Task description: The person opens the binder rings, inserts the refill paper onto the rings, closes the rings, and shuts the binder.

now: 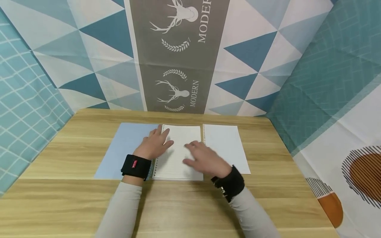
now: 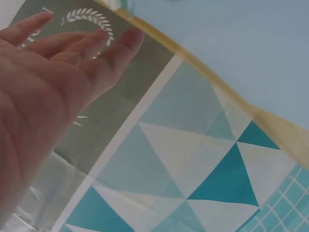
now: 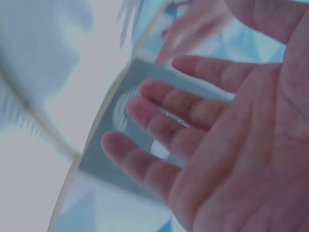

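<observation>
A notebook lies open on the table, its pale blue cover (image 1: 123,148) folded out to the left and its white lined pages (image 1: 181,170) to the right of the binding. My left hand (image 1: 152,145) is over the binding with its fingers spread, their tips at the upper left part of the pages. Over the right side of the pages is my right hand (image 1: 206,158), slightly blurred, fingers extended and thumb apart. Its palm and straight fingers (image 3: 149,169) show in the right wrist view with nothing held. In the left wrist view the left fingers (image 2: 113,58) are loosely extended.
A white sheet (image 1: 227,145) with a row of holes down its left edge lies right of the notebook, partly behind the right hand. The wooden table (image 1: 184,208) meets a patterned cloth (image 1: 178,59) at the back. Black bands (image 1: 137,167) circle both wrists.
</observation>
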### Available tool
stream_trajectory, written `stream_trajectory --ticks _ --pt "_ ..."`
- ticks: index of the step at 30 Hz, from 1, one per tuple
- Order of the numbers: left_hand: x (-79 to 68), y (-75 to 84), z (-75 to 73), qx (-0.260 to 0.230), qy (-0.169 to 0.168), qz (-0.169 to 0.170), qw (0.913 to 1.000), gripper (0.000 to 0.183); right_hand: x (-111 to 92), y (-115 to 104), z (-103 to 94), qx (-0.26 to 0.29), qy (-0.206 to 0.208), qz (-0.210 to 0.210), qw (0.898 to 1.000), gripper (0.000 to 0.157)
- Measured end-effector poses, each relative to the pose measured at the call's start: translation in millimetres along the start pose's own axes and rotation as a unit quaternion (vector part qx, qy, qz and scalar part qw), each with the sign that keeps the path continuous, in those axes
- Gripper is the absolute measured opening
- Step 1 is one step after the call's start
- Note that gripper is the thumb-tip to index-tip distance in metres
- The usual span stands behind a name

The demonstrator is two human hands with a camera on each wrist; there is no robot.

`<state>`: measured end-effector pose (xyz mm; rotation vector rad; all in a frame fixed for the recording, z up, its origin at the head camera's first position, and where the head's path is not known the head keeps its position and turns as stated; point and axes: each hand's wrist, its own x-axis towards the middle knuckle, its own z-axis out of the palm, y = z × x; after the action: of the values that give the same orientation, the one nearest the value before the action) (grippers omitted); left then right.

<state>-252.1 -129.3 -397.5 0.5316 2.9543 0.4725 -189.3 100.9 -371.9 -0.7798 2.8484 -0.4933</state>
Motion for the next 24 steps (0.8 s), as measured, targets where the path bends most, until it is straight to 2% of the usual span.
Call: stream_trajectory --ticks 4,9,17,24 --pt "-2.3 7.1 -1.0 0.004 0.009 0.001 1.0 0.065 -3.3 33.3 -17.3 0.056 0.03 0.074 0.995 0.06" --pt "-4.1 18.0 -3.1 0.014 0.025 0.017 0.9994 0.065 -8.5 67.7 -30.3 0.078 0.054 0.139 0.986 0.061" --pt "-6.9 31.8 -9.0 0.023 0.047 0.033 0.9981 0.068 -20.6 97.9 -43.3 0.105 0.086 0.192 0.972 0.063" --pt "-7.2 40.3 -7.8 0.061 0.056 0.053 0.9951 0.07 -33.7 120.3 -51.9 0.099 0.091 0.227 0.965 0.067"
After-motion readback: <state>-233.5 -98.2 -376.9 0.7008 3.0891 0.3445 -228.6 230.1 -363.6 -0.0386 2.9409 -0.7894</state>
